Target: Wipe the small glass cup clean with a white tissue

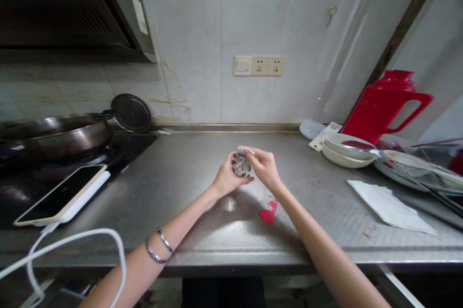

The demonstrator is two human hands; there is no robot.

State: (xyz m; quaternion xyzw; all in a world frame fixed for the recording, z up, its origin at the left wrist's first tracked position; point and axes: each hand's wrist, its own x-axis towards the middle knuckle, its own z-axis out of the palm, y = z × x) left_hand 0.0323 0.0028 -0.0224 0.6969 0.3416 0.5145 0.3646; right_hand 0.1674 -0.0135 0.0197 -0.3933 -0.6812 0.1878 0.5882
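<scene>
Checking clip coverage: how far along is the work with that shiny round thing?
Done: nothing visibly finished. In hand: left hand cups the small shiny round object above the steel counter; right hand grips its top. Left: a red scrap lies beneath, untouched.

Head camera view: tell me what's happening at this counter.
A person stands at a steel counter, holding a small shiny metal object above it with both hands: the left hand cups it and the right hand pinches its top. A small red scrap lies beneath the right forearm. A phone on a white cable sits left; white dishes and a red plastic jug sit right.
</scene>
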